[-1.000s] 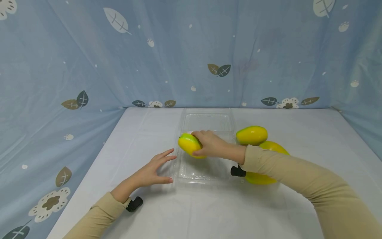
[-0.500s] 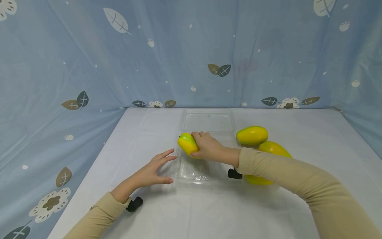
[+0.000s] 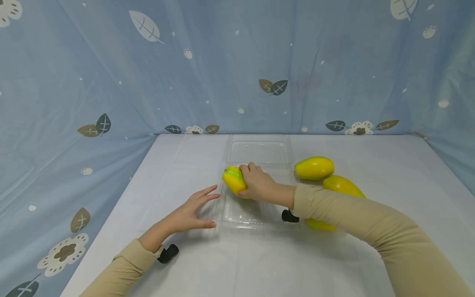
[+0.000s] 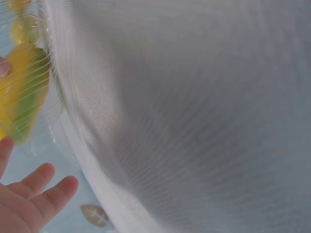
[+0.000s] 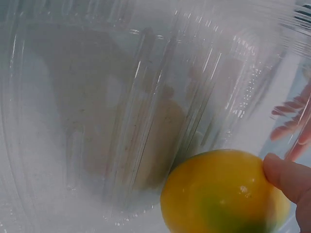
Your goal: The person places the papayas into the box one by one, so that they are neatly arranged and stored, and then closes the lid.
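My right hand [image 3: 261,185] grips a yellow papaya [image 3: 233,180] with a green stem end, holding it over the left part of a clear plastic clamshell box [image 3: 243,218]. In the right wrist view the thumb [image 5: 286,177] presses the side of the papaya [image 5: 218,194], close over the ribbed clear plastic. My left hand [image 3: 187,215] is just left of the box, fingers spread, holding nothing. From the left wrist, the papaya [image 4: 22,92] shows through the box's clear side wall, beyond the spread fingers [image 4: 53,194].
The box's lid [image 3: 257,152] lies folded back toward the curtain [image 3: 237,66]. Right of the box are more papayas: one at the back [image 3: 314,168], one behind the right sleeve [image 3: 341,185], and one nearer the front [image 3: 320,224], partly covered by that sleeve. A white cloth [image 3: 259,264] covers the table.
My right wrist and forearm have shifted slightly left and the papaya has turned a little, its stem end now more toward the camera. The left hand has stayed in place.
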Demonstrator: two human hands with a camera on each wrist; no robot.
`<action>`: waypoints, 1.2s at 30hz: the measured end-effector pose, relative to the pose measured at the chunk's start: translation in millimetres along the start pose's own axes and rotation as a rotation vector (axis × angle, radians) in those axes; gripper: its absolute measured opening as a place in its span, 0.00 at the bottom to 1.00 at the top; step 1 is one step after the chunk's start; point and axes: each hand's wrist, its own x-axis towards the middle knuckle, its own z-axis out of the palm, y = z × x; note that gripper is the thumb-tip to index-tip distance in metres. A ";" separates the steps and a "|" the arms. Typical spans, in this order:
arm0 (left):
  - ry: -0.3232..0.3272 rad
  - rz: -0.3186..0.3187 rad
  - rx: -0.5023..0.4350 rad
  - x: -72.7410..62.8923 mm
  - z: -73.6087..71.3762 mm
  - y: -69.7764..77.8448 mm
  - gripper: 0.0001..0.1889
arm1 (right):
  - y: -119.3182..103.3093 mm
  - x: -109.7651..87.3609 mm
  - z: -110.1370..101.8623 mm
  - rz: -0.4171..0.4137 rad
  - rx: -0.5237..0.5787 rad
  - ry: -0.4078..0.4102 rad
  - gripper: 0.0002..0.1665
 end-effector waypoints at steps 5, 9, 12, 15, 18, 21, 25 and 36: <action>-0.003 0.002 0.000 0.1 0.2 0.0 0.39 | 0.7 -0.5 1.7 0.013 0.000 -0.005 0.44; -0.003 0.002 0.002 0.2 0.1 0.2 0.39 | 1.1 -0.5 1.3 0.026 -0.001 -0.017 0.45; -0.001 0.002 0.000 0.1 0.1 0.4 0.39 | 1.1 -1.0 -1.3 0.035 0.004 -0.040 0.46; -0.002 0.003 -0.004 0.0 0.1 0.6 0.39 | 1.4 -1.4 -7.7 0.049 0.011 -0.064 0.48; -0.002 0.002 -0.003 0.2 0.0 0.8 0.39 | 3.0 -1.2 -16.3 0.068 0.018 -0.075 0.49; -0.003 0.000 0.002 0.5 -0.3 0.8 0.39 | 5.3 -0.2 -24.9 0.091 0.024 -0.085 0.50; -0.005 -0.005 0.006 0.4 -0.8 0.4 0.39 | 9.2 -0.2 -35.8 0.115 0.046 -0.097 0.49; -0.010 -0.001 0.008 0.1 -0.7 -0.5 0.40 | 35.7 -10.6 -68.5 0.096 0.173 -0.048 0.45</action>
